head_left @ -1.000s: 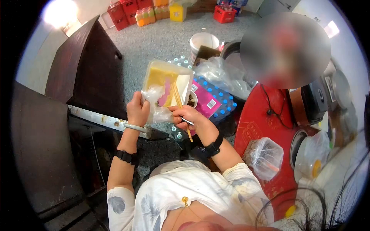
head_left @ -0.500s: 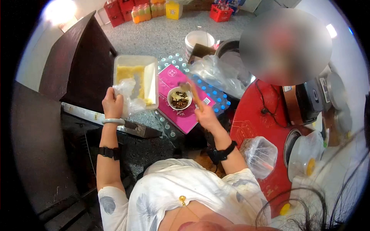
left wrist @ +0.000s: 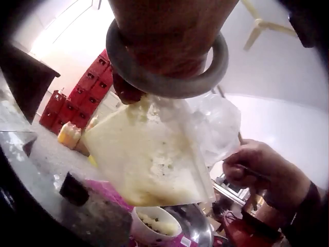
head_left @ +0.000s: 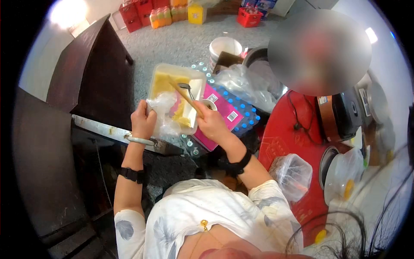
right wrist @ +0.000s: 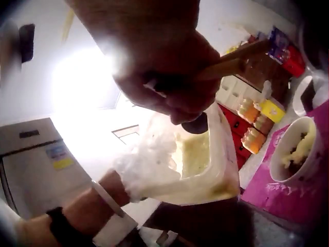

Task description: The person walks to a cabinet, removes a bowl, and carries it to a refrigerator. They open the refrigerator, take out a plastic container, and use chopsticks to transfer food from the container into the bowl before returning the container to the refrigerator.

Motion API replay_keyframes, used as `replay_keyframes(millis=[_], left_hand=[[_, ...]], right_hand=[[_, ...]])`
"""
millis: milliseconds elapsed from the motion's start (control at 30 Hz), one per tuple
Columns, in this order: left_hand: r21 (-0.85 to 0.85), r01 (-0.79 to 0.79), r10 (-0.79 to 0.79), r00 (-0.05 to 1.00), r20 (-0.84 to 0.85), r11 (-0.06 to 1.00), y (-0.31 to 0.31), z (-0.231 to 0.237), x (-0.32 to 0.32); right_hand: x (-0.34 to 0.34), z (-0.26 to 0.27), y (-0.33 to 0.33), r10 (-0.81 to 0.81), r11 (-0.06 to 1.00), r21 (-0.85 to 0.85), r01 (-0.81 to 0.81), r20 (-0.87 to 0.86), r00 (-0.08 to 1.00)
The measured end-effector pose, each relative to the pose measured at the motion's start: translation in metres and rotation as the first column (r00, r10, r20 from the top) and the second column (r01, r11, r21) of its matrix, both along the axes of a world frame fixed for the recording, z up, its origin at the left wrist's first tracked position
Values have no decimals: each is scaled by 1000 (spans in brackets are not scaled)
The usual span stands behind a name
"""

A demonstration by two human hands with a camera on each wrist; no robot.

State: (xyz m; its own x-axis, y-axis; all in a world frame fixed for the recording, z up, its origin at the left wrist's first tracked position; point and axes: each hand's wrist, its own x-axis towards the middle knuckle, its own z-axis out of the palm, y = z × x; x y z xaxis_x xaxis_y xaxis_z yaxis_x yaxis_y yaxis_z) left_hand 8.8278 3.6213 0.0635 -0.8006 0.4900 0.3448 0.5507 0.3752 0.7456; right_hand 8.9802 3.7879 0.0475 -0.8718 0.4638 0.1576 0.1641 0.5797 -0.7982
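Note:
My left hand [head_left: 143, 121] grips a clear plastic bag [head_left: 163, 113] at the near left side of a plastic tub [head_left: 199, 88], holding the tub up at a tilt. Yellow soft food [head_left: 160, 84] coats the tub's inside. In my right hand [head_left: 212, 126] are wooden chopsticks [head_left: 184, 95] and a metal spoon [head_left: 184, 86], both reaching over the tub. The right wrist view shows the spoon's dark bowl end at the tub's opening. Beyond the right hand, a white bowl [right wrist: 312, 160] with dark bits and pale yellow food stands on a pink box [head_left: 227, 113], partly hidden in the head view.
Blue-capped bottles [head_left: 246, 113] lie in packs around the pink box. To the right is a red table [head_left: 280, 134] bearing a bagged container [head_left: 293, 177] and an appliance [head_left: 343, 112]. A dark wooden cabinet [head_left: 97, 64] stands left. A blurred person is at the upper right.
The right hand went from the tub out over the bowl, where pale yellow food now lies, and came back over the tub. The left hand swung the tub left, then right again.

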Motion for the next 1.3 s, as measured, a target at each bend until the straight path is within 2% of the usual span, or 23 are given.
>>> replay_keyframes(millis=[33, 100, 133, 200, 233, 267, 333, 467, 500, 533, 567, 600, 667, 700, 733, 800, 933, 1000, 1100, 1133, 1200, 1233, 1300], left_hand=[[-3, 6, -6, 1000, -3, 1000, 2, 2, 3], [12, 92, -92, 996, 0, 996, 3, 3, 7], [9, 93, -93, 996, -2, 996, 4, 3, 8], [16, 50, -50, 999, -20, 999, 4, 4, 7], [14, 50, -50, 999, -20, 999, 3, 5, 7], [13, 40, -39, 999, -20, 999, 2, 6, 5], [7, 31, -31, 999, -15, 1000, 1, 5, 5], [20, 76, -75, 996, -48, 997, 7, 0, 9], [6, 75, -74, 996, -44, 997, 9, -1, 10], [6, 75, -75, 996, -44, 997, 9, 0, 10], [1, 59, -59, 997, -55, 998, 10, 0, 10], [-4, 40, -40, 997, -65, 999, 10, 0, 10], [-25, 58, -59, 997, -47, 998, 9, -2, 10], [-45, 83, -85, 996, -32, 996, 9, -2, 9], [-45, 83, -85, 996, -36, 996, 10, -2, 9], [-50, 56, -57, 998, -11, 997, 11, -3, 10], [-23, 16, -16, 999, -29, 1000, 5, -7, -1], [-86, -43, 42, 999, -12, 995, -2, -6, -11], [-39, -86, 86, 996, 9, 996, -8, -8, -22], [-12, -117, 117, 993, 19, 993, -10, -11, -27], [-25, -158, 158, 987, 29, 987, -16, -13, -35], [-15, -173, 173, 985, 14, 985, -18, -15, -38], [-2, -194, 194, 981, 5, 981, -21, -11, -37]], right_hand=[[-7, 1, -2, -6, 1000, -3, 6, -3, 1000], [-15, 3, -6, 13, 1000, -9, -11, 222, 975], [-13, 0, -6, 12, 1000, -11, -10, 220, 975], [-6, -13, -9, 222, 975, -82, -207, 273, 936], [-4, -23, -7, 261, 963, -126, -240, 203, 944], [-3, -16, -7, 259, 963, -128, -237, 201, 945], [0, 4, -8, -11, 998, -65, 25, 206, 979], [-8, -12, -10, -17, 994, 105, -21, 342, 940], [-10, -22, -11, 122, 990, -109, -89, 337, 934], [-10, -32, -11, 256, 935, -319, -156, 303, 918], [-6, -17, -15, 294, 798, -599, -69, 287, 912], [-5, -17, -12, 296, 798, -599, -70, 287, 911], [-3, -16, -6, 311, 340, -938, 64, 176, 934], [-6, -25, -3, 276, 164, -979, 121, 164, 947], [-5, -28, 0, 276, 164, -979, 117, 160, 948], [3, -26, 4, 327, -112, -993, 21, -17, 945], [20, -20, 14, 220, -251, -967, -35, -92, 971], [34, -13, 24, 266, -206, -972, -110, -164, 950], [52, 11, 37, 154, -171, -975, -140, -167, 974], [58, 19, 41, 114, -98, -987, -126, -137, 984], [66, 18, 44, -8, 188, -980, -64, -67, 998], [66, 12, 44, -3, 191, -980, -58, -60, 998], [63, -16, 43, -84, 677, -722, 144, 119, 989]])
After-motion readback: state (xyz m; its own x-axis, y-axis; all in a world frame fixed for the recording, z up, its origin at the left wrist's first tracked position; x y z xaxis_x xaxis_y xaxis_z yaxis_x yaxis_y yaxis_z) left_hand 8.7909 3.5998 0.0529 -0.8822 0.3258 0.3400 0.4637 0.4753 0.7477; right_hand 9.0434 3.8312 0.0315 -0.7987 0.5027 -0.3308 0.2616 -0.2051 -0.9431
